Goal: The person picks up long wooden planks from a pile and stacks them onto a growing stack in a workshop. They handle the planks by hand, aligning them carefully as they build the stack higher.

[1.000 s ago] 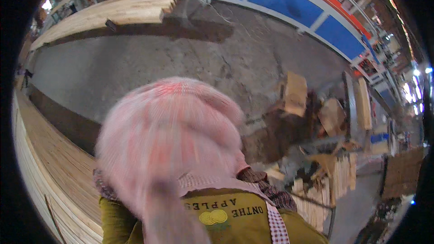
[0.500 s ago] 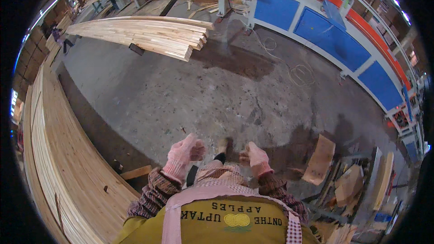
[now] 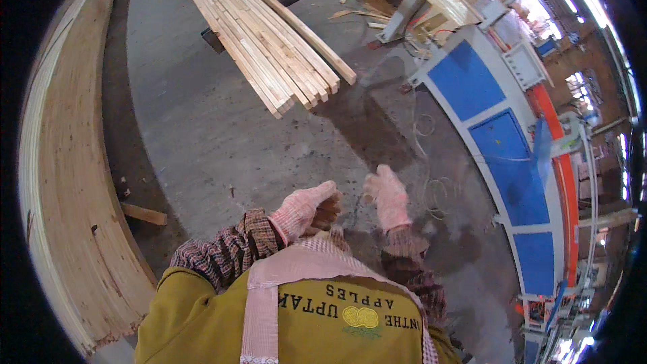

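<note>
Pink-knit-gloved left hand (image 3: pixel 302 211) and pink-knit-gloved right hand (image 3: pixel 391 202), just below frame centre, apart. Fingers bent; blurred, cannot tell whether clenched. Stacked long pale wooden strips (image 3: pixel 259 37): upper centre, beyond both.

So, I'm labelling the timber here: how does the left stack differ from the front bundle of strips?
The left stack shows a broad, mostly continuous top; the front bundle shows separate narrow strips. The left stack's top looks browner, the front bundle paler. The left stack reaches back beside the person; the front bundle stops ahead of the person, its ends uneven. Both are long, bare wood.
</note>
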`<state>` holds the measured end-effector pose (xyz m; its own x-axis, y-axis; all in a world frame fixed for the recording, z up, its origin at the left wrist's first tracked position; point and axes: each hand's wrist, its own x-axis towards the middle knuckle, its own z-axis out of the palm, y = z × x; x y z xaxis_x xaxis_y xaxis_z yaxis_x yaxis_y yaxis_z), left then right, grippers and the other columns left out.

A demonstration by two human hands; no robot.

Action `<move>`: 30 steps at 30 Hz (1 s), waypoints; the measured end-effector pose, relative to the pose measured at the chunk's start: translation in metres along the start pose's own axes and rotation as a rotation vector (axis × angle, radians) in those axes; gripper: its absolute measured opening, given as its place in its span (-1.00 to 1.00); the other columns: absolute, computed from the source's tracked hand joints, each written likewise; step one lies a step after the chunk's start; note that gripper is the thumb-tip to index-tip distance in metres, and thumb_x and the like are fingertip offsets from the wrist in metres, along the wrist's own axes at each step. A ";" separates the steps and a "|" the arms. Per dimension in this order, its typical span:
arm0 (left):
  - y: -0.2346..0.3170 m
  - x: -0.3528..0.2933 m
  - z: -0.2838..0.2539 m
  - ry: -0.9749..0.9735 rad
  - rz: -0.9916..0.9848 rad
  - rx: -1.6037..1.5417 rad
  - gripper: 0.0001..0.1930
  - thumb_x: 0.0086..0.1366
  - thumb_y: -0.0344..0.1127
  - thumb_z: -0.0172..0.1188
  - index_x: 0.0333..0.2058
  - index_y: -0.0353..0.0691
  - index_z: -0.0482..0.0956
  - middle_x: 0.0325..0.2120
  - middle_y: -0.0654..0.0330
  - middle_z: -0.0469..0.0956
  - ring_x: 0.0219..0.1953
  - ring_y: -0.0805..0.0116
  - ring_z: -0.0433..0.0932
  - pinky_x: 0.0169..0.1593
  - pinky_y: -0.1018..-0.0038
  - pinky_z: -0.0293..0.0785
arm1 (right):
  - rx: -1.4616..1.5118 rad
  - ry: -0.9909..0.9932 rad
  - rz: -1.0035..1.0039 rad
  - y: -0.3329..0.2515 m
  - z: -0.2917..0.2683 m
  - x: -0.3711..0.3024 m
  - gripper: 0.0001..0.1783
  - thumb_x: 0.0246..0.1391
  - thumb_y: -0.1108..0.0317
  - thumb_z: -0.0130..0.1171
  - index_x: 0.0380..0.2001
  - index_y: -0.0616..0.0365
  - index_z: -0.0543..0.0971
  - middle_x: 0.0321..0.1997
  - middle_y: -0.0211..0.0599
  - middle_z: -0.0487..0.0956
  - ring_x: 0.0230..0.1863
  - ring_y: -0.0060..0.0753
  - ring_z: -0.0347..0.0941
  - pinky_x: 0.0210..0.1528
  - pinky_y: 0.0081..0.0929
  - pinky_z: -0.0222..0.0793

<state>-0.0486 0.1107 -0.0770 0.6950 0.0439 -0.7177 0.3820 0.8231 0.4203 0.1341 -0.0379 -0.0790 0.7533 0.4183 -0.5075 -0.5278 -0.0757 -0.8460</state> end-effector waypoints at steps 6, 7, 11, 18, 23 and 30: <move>0.049 0.058 -0.002 -0.015 0.239 0.128 -0.53 0.45 0.05 0.17 0.07 -0.23 0.55 -0.09 0.12 0.63 -0.21 0.20 0.62 -0.12 0.26 0.60 | -0.390 -0.283 -0.261 -0.069 0.046 0.199 -0.22 0.30 -0.05 0.22 0.41 0.13 0.28 -0.04 -0.50 0.49 -0.17 -0.61 0.41 -0.21 -0.60 0.33; 0.062 0.066 0.002 0.020 0.362 0.303 -0.50 0.45 0.07 0.16 0.11 -0.23 0.52 -0.07 0.12 0.61 -0.20 0.19 0.61 -0.12 0.26 0.60 | -0.481 -0.273 -0.255 -0.080 0.062 0.233 -0.14 0.28 -0.09 0.22 0.45 0.17 0.22 0.02 -0.46 0.47 -0.12 -0.57 0.40 -0.17 -0.56 0.35; 0.096 0.138 0.015 0.122 0.221 -0.230 -0.36 0.44 0.19 0.12 0.22 -0.23 0.40 -0.07 0.14 0.52 -0.18 0.15 0.56 -0.10 0.21 0.57 | -0.803 -0.442 -0.256 -0.107 0.121 0.347 0.11 0.17 -0.25 0.24 0.49 0.31 0.09 0.38 -0.19 0.34 0.19 -0.30 0.38 0.14 -0.36 0.36; 0.165 0.279 0.021 0.488 0.403 -1.022 -0.19 0.32 0.39 0.15 0.20 -0.25 0.41 -0.19 0.15 0.51 -0.20 0.10 0.54 -0.09 0.08 0.52 | -0.677 -0.835 0.129 -0.086 0.217 0.403 -0.10 0.16 0.31 0.32 0.47 0.08 0.10 0.37 0.16 0.32 0.36 -0.08 0.34 0.33 -0.32 0.35; 0.192 0.340 0.029 0.650 0.776 -1.308 -0.36 0.42 0.21 0.14 0.18 -0.24 0.45 -0.04 0.01 0.60 -0.10 0.08 0.63 -0.13 0.13 0.61 | -0.455 -0.987 0.183 -0.073 0.214 0.417 -0.09 0.03 0.20 0.51 0.31 0.32 0.24 0.09 -0.02 0.58 0.06 -0.20 0.57 0.03 -0.33 0.56; 0.210 0.355 0.053 0.719 0.817 -1.299 -0.35 0.47 0.21 0.05 0.21 -0.27 0.46 -0.03 0.01 0.63 -0.16 0.08 0.67 -0.15 0.13 0.66 | -0.647 -0.946 0.074 -0.084 0.205 0.443 -0.09 0.03 0.15 0.50 0.32 0.31 0.28 0.09 -0.01 0.61 0.01 -0.18 0.60 0.03 -0.32 0.55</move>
<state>0.3105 0.2687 -0.2135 -0.0934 0.5902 -0.8018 -0.8795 0.3285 0.3443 0.4317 0.3392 -0.1994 -0.0125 0.8853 -0.4649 -0.0523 -0.4649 -0.8838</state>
